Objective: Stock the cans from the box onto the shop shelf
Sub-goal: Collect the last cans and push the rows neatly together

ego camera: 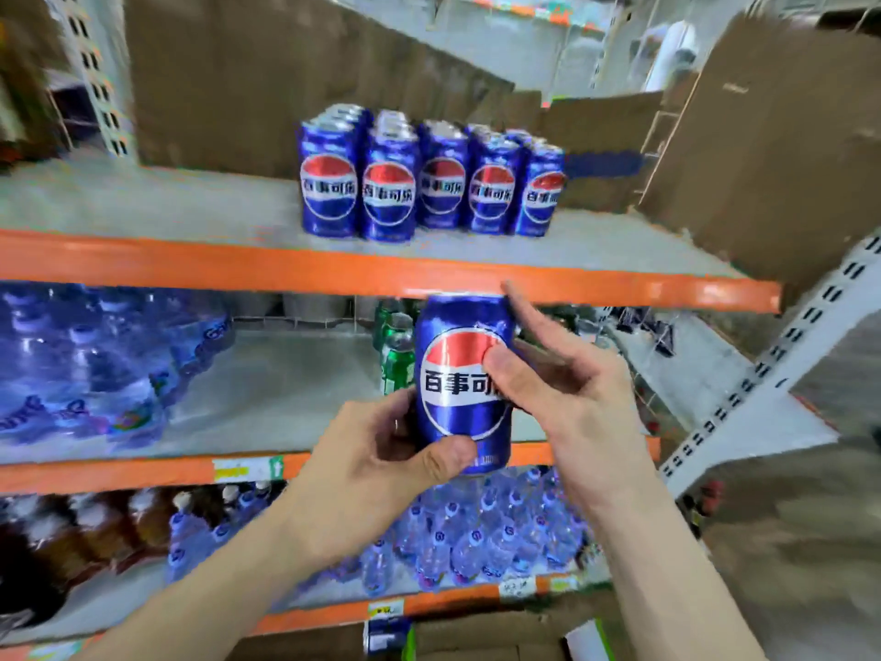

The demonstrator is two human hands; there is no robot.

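Observation:
A blue cola can (457, 374) with a red, white and blue round logo is held upright in front of the shelving, just below the top shelf's orange front beam (333, 271). My left hand (381, 469) grips its lower part, thumb across the front. My right hand (562, 379) holds its right side, thumb pressed on the logo and forefinger stretched up past the rim. On the top shelf (143, 202) stand several rows of the same cans (429, 183), logos facing me.
Brown cardboard (763, 159) leans at the right of the top shelf and lines its back. Shrink-wrapped water bottles (95, 364) and green bottles (398, 350) fill the middle shelf. More bottles (476, 531) sit lower down. A cardboard box (476, 636) lies at the bottom edge.

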